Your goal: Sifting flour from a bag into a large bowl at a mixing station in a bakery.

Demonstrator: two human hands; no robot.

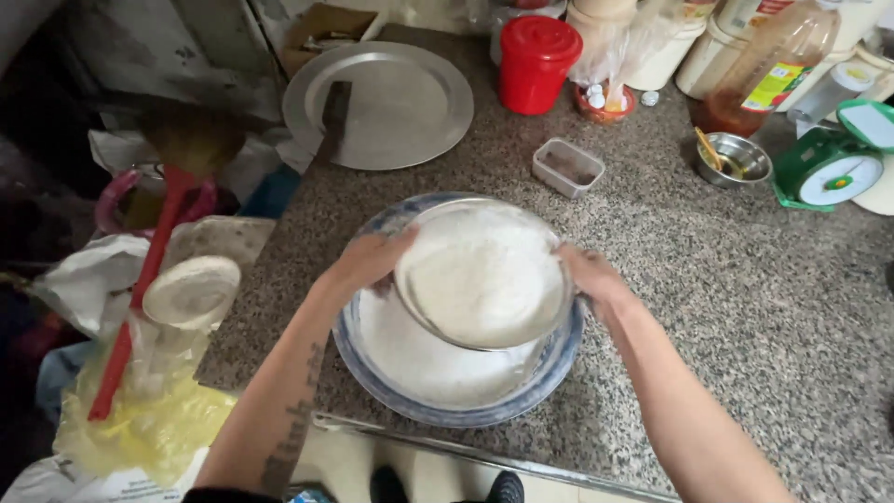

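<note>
Both my hands hold a round metal sieve (484, 275) full of white flour, tilted slightly over a large blue-rimmed bowl (466, 410). My left hand (368, 261) grips the sieve's left rim and my right hand (591, 278) grips its right rim. White flour lies in the bowl beneath the sieve. The bowl stands on a speckled granite counter (726, 307), near its front edge.
A large round metal tray (391, 107) lies at the back left, a red lidded jar (535, 61) behind centre, a small clear plastic box (568, 168), a small steel bowl with a spoon (736, 158), a green kitchen scale (833, 163). Bags and a red-handled broom (149, 270) crowd the left.
</note>
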